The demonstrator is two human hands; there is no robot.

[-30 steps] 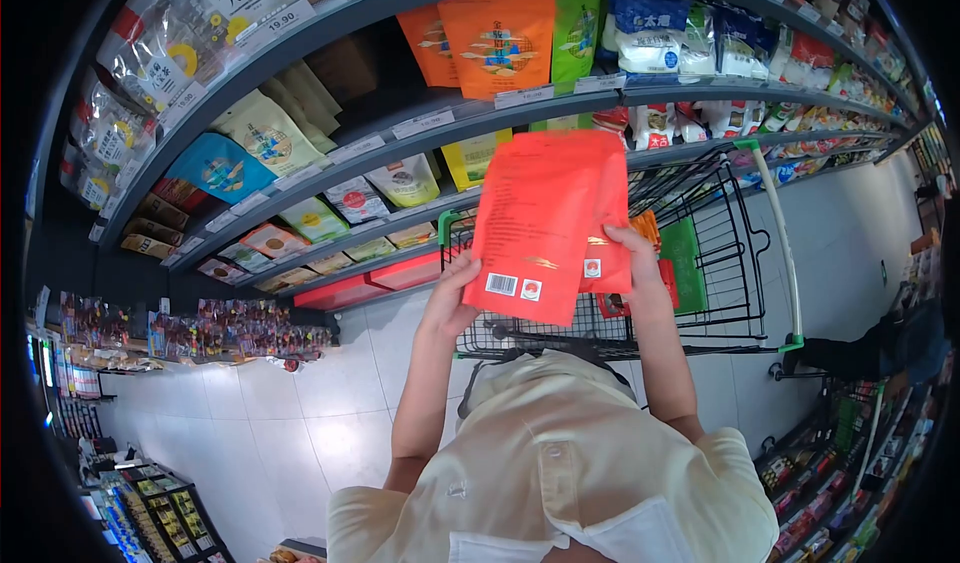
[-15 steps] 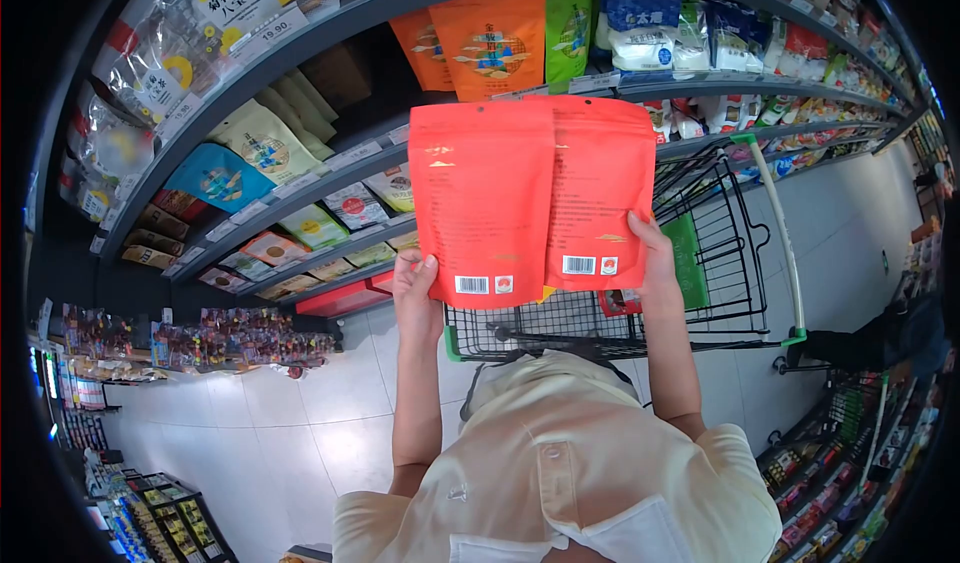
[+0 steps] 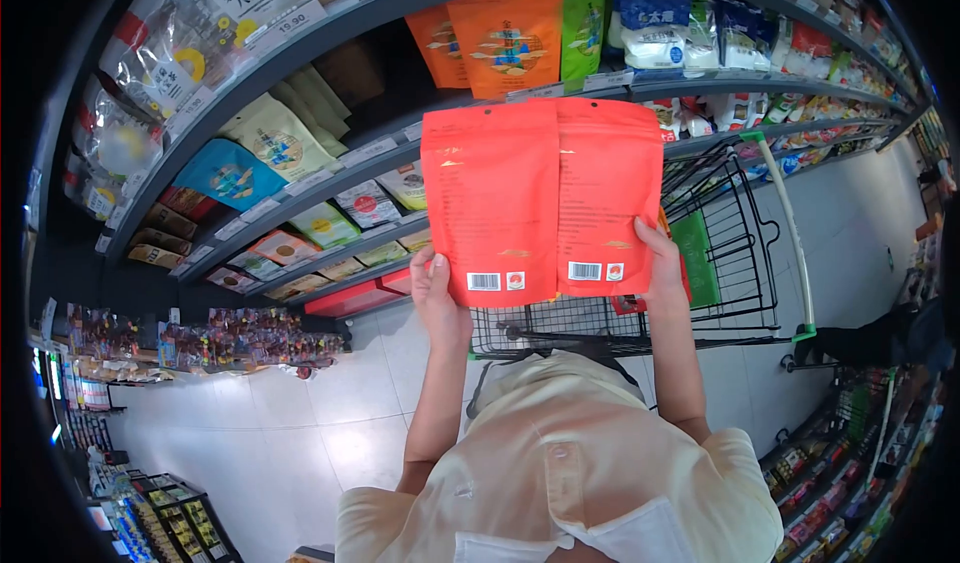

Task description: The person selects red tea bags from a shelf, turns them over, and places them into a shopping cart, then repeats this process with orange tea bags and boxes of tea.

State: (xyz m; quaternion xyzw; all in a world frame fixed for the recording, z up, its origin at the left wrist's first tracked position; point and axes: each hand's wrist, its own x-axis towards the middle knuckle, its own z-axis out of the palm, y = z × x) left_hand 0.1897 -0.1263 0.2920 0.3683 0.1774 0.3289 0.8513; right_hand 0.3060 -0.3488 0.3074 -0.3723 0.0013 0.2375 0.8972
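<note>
Head view: hands (image 3: 440, 298) hold red pouches (image 3: 540, 198) upright.

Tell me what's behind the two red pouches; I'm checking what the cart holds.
Behind the red pouches, held by the left hand and right hand, stands a wire cart. A green item shows inside it. Whatever else lies there is covered.

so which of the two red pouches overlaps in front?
The red foil pouch in the left hand; its edge covers the right hand's matching red pouch.
</note>
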